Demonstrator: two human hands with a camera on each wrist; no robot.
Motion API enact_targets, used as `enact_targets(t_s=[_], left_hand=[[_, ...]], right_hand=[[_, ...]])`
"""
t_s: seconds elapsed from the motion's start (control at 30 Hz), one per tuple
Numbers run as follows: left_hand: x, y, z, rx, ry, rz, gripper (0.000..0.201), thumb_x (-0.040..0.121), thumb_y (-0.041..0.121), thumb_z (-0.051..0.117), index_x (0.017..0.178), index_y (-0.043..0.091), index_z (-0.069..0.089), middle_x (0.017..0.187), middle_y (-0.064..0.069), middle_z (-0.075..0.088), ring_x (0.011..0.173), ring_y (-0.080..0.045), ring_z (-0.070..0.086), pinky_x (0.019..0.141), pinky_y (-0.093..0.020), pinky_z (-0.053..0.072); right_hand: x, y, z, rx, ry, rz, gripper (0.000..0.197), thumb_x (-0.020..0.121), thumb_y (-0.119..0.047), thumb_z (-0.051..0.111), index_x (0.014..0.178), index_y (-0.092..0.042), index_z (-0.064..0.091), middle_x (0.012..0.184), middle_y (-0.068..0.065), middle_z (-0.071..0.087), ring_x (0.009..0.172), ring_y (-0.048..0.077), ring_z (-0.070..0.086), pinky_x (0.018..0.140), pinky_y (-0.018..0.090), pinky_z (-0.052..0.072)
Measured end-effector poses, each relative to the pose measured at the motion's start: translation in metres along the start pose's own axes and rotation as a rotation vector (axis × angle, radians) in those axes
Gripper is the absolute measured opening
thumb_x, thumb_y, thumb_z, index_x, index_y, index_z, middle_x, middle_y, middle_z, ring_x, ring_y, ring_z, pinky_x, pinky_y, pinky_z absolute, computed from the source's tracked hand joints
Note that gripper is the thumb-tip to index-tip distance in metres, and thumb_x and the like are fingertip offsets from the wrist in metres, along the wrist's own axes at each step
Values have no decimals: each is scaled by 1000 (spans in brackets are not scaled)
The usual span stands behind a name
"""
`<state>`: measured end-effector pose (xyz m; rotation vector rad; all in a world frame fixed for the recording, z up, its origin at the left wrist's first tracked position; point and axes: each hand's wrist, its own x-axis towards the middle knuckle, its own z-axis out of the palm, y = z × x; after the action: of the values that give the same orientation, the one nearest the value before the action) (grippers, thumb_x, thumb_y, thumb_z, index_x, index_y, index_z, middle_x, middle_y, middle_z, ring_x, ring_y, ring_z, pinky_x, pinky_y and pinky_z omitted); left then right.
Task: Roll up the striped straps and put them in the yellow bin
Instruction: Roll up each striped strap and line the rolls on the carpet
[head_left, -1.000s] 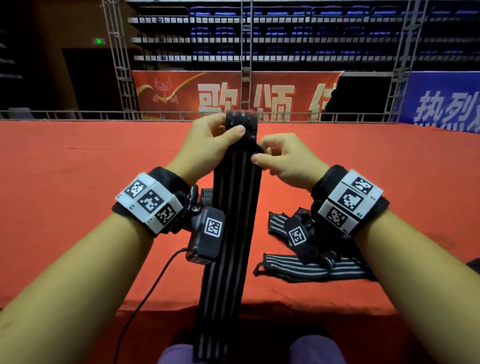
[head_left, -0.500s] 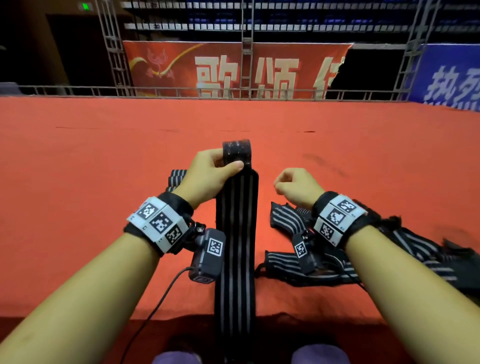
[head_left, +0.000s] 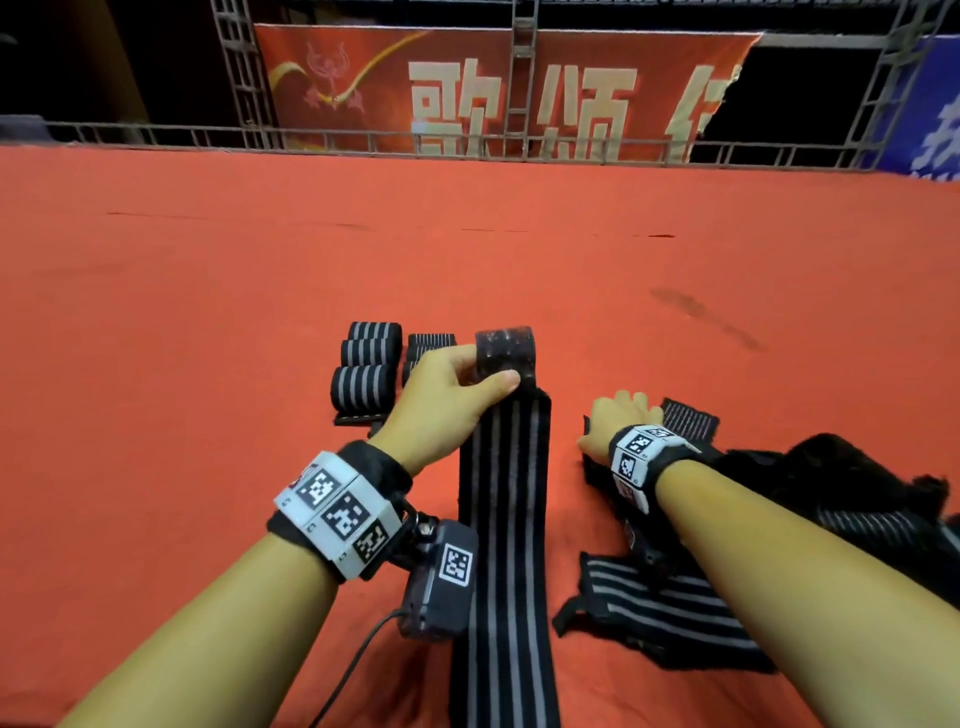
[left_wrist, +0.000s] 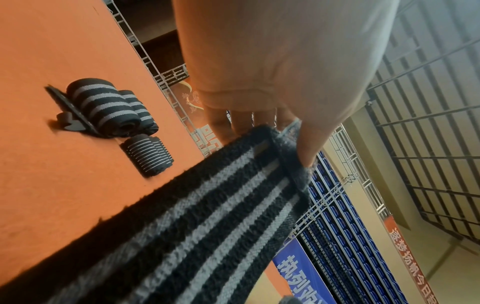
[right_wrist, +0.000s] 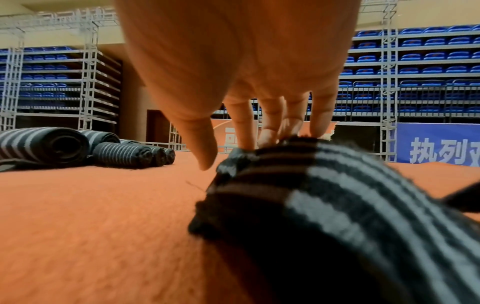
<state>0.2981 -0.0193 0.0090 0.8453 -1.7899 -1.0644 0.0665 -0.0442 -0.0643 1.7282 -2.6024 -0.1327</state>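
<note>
A long black strap with grey stripes (head_left: 506, 519) runs from the table's near edge up to my left hand (head_left: 493, 374), which pinches it just below its dark velcro end (head_left: 505, 345). The left wrist view shows the thumb on top and the fingers under that strap (left_wrist: 207, 216). My right hand (head_left: 621, 415) rests on a heap of loose striped straps (head_left: 675, 618) to the right. In the right wrist view its straight fingertips (right_wrist: 270, 133) touch a crumpled strap (right_wrist: 324, 195), and the thumb hangs free. No yellow bin is in view.
Several rolled striped straps (head_left: 366, 374) lie together just left of my left hand, also seen as rolled straps (left_wrist: 103, 105) and rolled straps (right_wrist: 52, 144). The red-orange cloth table (head_left: 208, 312) stretches far ahead. A metal railing (head_left: 467, 140) and banners stand beyond it.
My right hand let go of the long strap and dropped to the right onto the loose heap. My left hand lowered the strap's velcro end toward the table.
</note>
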Motion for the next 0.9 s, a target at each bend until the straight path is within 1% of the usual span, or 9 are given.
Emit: enact_targets(t_s=[0.17, 0.23, 0.3, 0.43, 0.53, 0.63, 0.7, 0.8, 0.9], left_hand=[[-1, -9, -5, -13, 21, -10, 17, 93, 14, 66, 107, 12, 73, 103, 0, 75, 101, -17, 70, 94, -41, 54], [-3, -8, -5, -21, 23, -15, 18, 93, 13, 66, 109, 11, 73, 105, 0, 75, 102, -17, 69, 95, -40, 54], [-6, -7, -7, -23, 23, -23, 19, 93, 14, 66, 110, 13, 73, 105, 2, 75, 102, -14, 69, 96, -40, 54], [-12, -1, -13, -17, 36, -24, 19, 93, 18, 66, 110, 16, 73, 105, 3, 75, 101, -13, 69, 95, -41, 54], [-15, 7, -13, -25, 43, -30, 19, 93, 18, 65, 110, 16, 72, 105, 2, 74, 100, -13, 70, 95, -42, 54], [-17, 14, -9, -34, 69, -39, 17, 92, 17, 66, 107, 17, 73, 103, 2, 75, 99, -14, 70, 95, -44, 54], [-19, 21, -3, -34, 67, -44, 13, 92, 17, 66, 102, 20, 74, 101, 3, 75, 98, -14, 70, 94, -45, 54], [-21, 33, 9, -40, 51, -46, 12, 92, 15, 66, 101, 19, 74, 100, -1, 75, 97, -17, 71, 93, -45, 55], [-22, 45, 20, -36, 36, -44, 15, 92, 15, 67, 105, 15, 74, 101, -3, 75, 98, -18, 71, 93, -45, 55]], right_hand=[[2, -3, 6, -17, 35, -80, 35, 84, -40, 62, 115, -25, 56, 120, 8, 56, 117, 31, 45, 92, 42, 35], [-1, -2, 5, 69, 14, -126, 19, 84, -28, 57, 102, -23, 53, 111, 8, 63, 105, 32, 53, 81, 37, 37], [-6, 0, -3, 176, 3, -147, 13, 81, -17, 53, 94, -20, 49, 104, 11, 65, 91, 33, 58, 72, 33, 41], [-19, 15, -29, 294, 144, -151, 14, 83, -10, 52, 94, -17, 49, 102, 15, 63, 95, 37, 59, 75, 36, 44], [-29, 32, -50, 556, 245, -171, 14, 85, -9, 59, 84, -16, 46, 85, 9, 59, 84, 31, 56, 70, 34, 38], [-47, 51, -73, 876, 300, -258, 22, 84, -4, 62, 76, -19, 48, 70, 3, 55, 71, 21, 52, 71, 42, 46], [-65, 60, -86, 970, 329, -329, 21, 84, -6, 61, 80, -25, 53, 69, 6, 57, 66, 21, 52, 70, 47, 50], [-89, 67, -100, 984, 402, -386, 16, 76, -22, 56, 85, -35, 58, 68, 13, 59, 63, 21, 52, 66, 45, 49], [-104, 74, -106, 869, 492, -389, 13, 76, -27, 54, 81, -39, 55, 62, -1, 56, 62, 17, 51, 72, 43, 45]])
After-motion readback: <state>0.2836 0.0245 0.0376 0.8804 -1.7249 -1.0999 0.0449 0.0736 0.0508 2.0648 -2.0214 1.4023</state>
